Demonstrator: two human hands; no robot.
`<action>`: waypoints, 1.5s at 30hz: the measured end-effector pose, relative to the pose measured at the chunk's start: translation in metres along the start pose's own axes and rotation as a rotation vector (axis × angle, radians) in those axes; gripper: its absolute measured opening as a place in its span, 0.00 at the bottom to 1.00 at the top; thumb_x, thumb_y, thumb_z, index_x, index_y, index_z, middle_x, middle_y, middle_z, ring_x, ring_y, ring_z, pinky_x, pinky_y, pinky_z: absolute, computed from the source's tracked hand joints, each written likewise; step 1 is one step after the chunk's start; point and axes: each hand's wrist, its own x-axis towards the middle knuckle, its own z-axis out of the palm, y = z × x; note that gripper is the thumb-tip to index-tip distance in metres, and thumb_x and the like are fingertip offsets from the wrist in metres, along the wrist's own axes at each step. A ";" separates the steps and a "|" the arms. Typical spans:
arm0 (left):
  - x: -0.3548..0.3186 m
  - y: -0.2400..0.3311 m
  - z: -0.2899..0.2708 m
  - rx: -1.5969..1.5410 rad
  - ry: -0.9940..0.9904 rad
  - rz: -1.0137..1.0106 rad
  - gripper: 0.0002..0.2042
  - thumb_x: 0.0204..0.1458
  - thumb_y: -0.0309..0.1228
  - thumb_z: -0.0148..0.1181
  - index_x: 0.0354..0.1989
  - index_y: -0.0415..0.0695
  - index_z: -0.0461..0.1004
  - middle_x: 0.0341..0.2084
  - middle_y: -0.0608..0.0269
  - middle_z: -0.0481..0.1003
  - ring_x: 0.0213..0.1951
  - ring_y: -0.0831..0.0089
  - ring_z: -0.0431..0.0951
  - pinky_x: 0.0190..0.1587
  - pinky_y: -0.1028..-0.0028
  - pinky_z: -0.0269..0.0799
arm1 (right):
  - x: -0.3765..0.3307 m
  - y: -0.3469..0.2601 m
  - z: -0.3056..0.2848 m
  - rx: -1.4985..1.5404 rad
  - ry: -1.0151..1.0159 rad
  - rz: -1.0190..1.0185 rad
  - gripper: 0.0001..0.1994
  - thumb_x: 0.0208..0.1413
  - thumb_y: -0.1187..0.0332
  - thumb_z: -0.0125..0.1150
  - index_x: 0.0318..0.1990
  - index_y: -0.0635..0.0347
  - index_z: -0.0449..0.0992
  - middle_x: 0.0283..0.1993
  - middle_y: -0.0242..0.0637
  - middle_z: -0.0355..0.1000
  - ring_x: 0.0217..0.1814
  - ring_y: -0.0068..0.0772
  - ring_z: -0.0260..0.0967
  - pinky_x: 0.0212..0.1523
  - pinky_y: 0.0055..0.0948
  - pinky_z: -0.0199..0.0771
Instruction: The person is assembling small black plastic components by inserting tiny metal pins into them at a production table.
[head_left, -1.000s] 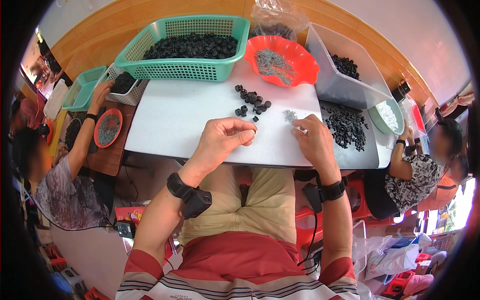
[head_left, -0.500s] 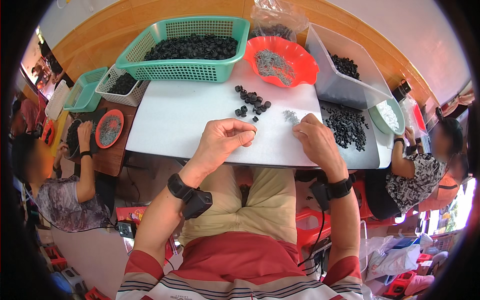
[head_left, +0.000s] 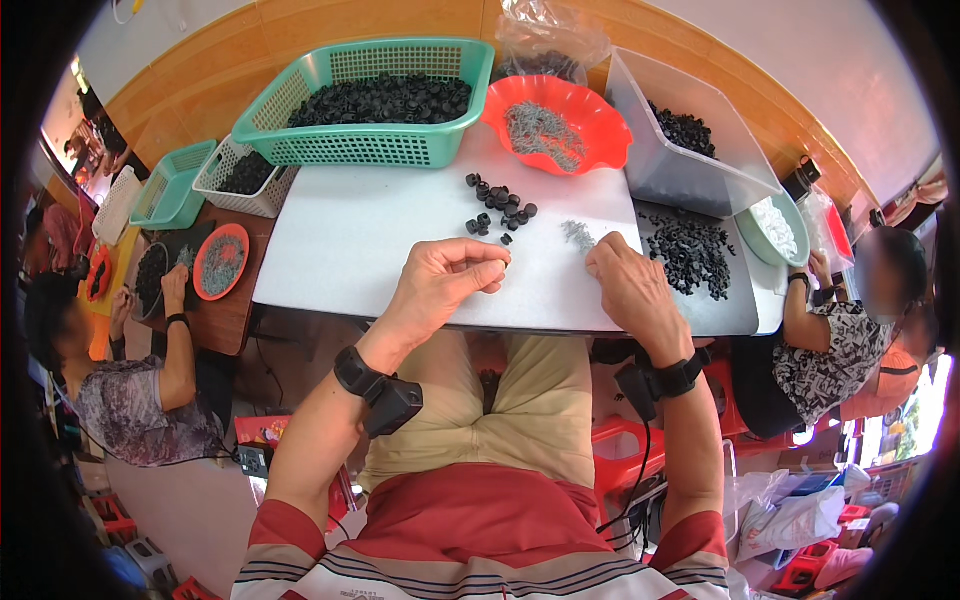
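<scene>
The left hand [head_left: 440, 285] has its fingertips [head_left: 492, 268] pinched together on a small black round plastic cap [head_left: 507, 265], held just above the white table board [head_left: 350, 240]. The right hand [head_left: 628, 288] rests palm down at the board's near edge, fingers curled beside a small heap of grey metal springs [head_left: 578, 235]; whether it grips one I cannot tell. Farther off lies a loose cluster of black caps [head_left: 498, 204]. Beyond stand a green plastic mesh basket [head_left: 370, 100], a red scalloped bowl [head_left: 556, 125] and, right, a clear plastic tub [head_left: 680, 150]. The board's left part is bare.

Head-worn fisheye looks steeply down, close over the white table [head_left: 350, 250]
</scene>
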 end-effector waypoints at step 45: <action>-0.018 0.012 0.050 -0.264 -0.149 -0.168 0.10 0.60 0.21 0.62 0.47 0.31 0.78 0.43 0.50 0.81 0.44 0.68 0.84 0.52 0.70 0.83 | -0.037 -0.060 0.016 1.131 0.249 0.209 0.06 0.60 0.77 0.65 0.43 0.68 0.76 0.35 0.37 0.79 0.38 0.23 0.78 0.40 0.24 0.79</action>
